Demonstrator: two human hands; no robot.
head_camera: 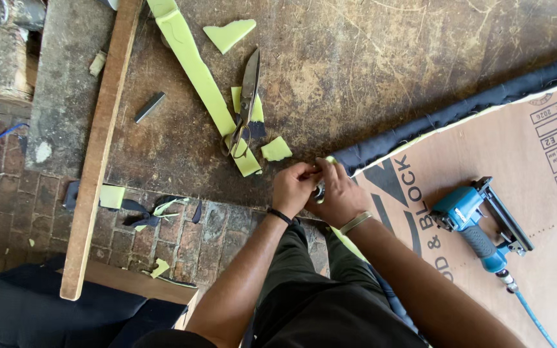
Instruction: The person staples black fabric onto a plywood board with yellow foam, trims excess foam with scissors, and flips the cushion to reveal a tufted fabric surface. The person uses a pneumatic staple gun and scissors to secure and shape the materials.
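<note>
Head view gives me both hands close together at the near edge of the workbench. The fingers of the left hand are bent and pinch the end of the dark fabric edging, where a small piece of light green foam shows. The right hand is curled closed just beside it, over a small metal thing that I cannot identify. The left wrist has a thin black band, the right wrist a pale bracelet. Both forearms come up from the bottom of the frame, and they meet at the corner of the board.

This brown board lies on the right and carries black printed letters and a table of small print near its upper right edge. The edging runs along its upper border, up to the right. A blue pneumatic stapler with a blue hose rests on the board, near the right hand. To the upper left, scissors lie on a long green foam strip, with smaller foam scraps around.
</note>
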